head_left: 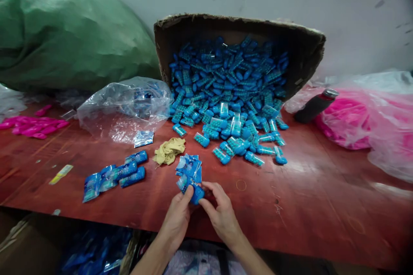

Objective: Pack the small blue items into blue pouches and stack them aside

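Just above the table's front edge, my left hand (pixel 179 210) is closed around a small blue container (pixel 196 194), its thumb on top. My right hand (pixel 222 208) pinches the right end of the same container between thumb and forefinger. Beyond my fingers lies a little stack of blue printed packets (pixel 189 165). To the left, several blue wrapped packs (pixel 118 174) rest in a group. Loose blue-ended clear containers with teal beads (pixel 235 131) spill across the table from a tipped cardboard box (pixel 303 47).
Crumpled yellow gloves (pixel 169 150) lie near a clear plastic bag (pixel 125 103). Pink pieces (pixel 30 126) and a large green sack (pixel 71 38) are on the left. A dark bottle (pixel 316 105) leans beside pink bagged goods (pixel 348 118). Below the table edge, a carton holds blue packs (pixel 93 249).
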### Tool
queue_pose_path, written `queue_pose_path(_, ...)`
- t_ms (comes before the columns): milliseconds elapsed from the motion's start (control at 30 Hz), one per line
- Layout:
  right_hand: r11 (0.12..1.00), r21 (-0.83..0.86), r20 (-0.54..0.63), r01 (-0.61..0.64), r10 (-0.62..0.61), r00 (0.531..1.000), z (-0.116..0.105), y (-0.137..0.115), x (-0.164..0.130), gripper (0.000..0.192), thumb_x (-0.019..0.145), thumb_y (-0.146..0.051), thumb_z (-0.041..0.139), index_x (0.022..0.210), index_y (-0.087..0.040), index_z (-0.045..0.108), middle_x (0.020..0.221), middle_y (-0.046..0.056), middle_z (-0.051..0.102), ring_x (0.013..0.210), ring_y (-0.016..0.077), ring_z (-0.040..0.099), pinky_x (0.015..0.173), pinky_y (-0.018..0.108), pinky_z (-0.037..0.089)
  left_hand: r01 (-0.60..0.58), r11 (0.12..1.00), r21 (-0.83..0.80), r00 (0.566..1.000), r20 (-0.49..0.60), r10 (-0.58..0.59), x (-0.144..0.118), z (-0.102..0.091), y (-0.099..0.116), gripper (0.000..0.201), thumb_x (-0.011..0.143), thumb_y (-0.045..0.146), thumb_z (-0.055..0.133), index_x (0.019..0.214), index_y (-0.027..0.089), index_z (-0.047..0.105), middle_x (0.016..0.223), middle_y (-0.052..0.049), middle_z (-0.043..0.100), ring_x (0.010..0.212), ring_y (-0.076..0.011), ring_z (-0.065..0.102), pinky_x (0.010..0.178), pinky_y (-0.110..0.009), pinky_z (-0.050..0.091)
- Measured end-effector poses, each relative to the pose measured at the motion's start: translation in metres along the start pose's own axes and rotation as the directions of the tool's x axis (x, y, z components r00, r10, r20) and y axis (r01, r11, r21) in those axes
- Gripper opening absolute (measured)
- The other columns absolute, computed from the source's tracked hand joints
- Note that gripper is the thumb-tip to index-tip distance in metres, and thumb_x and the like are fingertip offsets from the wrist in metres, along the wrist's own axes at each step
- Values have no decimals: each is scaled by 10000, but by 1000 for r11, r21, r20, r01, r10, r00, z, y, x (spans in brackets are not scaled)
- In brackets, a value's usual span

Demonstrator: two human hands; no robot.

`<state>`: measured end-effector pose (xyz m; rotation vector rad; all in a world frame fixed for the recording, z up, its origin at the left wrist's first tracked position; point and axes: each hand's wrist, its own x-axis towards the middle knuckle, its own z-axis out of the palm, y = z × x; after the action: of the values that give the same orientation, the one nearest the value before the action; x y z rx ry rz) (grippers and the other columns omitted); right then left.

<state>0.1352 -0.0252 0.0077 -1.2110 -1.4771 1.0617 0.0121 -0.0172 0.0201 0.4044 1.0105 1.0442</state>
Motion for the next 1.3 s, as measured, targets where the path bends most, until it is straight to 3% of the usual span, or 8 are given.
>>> queue_pose_path(200,991,70,-74,-111,116,990,10,5,-3,340,759,-147,535,1091,-221,520,1036,56,583,942,194,541,842,327,436,-8,1000,-7,1000,-23,8,0,5,-4,299,731,385,562,871,138,655,837,-68,683,797,-184,587,737,-291,420)
queue_pose_path(467,916,340,5,-212,224,975,17,13,-3,382,719,-157,565,1089,-201,482,859,10,581,759,130,558,688,238,476,-92,994,58,972,-212,103,12,-7,3,273,600,355,693,752,135,636,621,-5,654,555,-128,557,590,-254,429)
queue_pose_path(567,897,378,7,-232,247,969,20,12,-3,380,728,-179,565,1098,-204,484,946,28,593,842,154,562,730,262,478,-80,996,38,975,-204,86,12,-7,5,253,616,365,676,697,131,627,580,-1,639,557,-137,568,586,-257,436)
queue_pose_path(733,854,440,37,-277,291,956,25,11,-3,388,743,-179,546,1118,-216,454,1003,35,604,764,154,584,598,250,503,-90,996,20,980,-177,92,10,-4,1,258,659,372,640,738,127,629,615,-14,652,613,-155,590,586,-254,438)
queue_pose_path(900,984,131,-93,-122,134,986,21,9,-6,390,737,-182,598,1111,-216,496,1042,57,599,931,200,569,812,325,471,-49,999,6,987,-151,50,10,-6,1,243,636,355,665,734,135,629,613,-7,648,558,-123,571,551,-229,422)
queue_pose_path(1033,990,-120,-74,68,-78,994,18,10,-13,427,768,-262,599,1179,-252,485,1077,69,589,984,223,546,853,351,450,62,997,-50,995,-70,-65,8,-6,10,164,614,253,699,715,139,636,627,5,645,543,-88,553,549,-200,425)
queue_pose_path(1167,984,-140,-10,113,-115,993,12,10,-10,523,729,-312,645,1214,-252,461,1048,72,596,956,231,554,841,351,453,158,982,-100,986,71,-152,6,-11,17,112,647,208,674,730,136,648,650,-17,659,570,-99,572,556,-202,436)
queue_pose_path(1300,998,-18,125,64,-61,990,1,1,0,513,711,-253,664,1190,-262,482,1027,42,597,943,209,559,839,314,455,157,983,-94,983,116,-145,6,-16,16,116,698,225,628,774,139,648,647,-32,670,579,-113,587,561,-211,437)
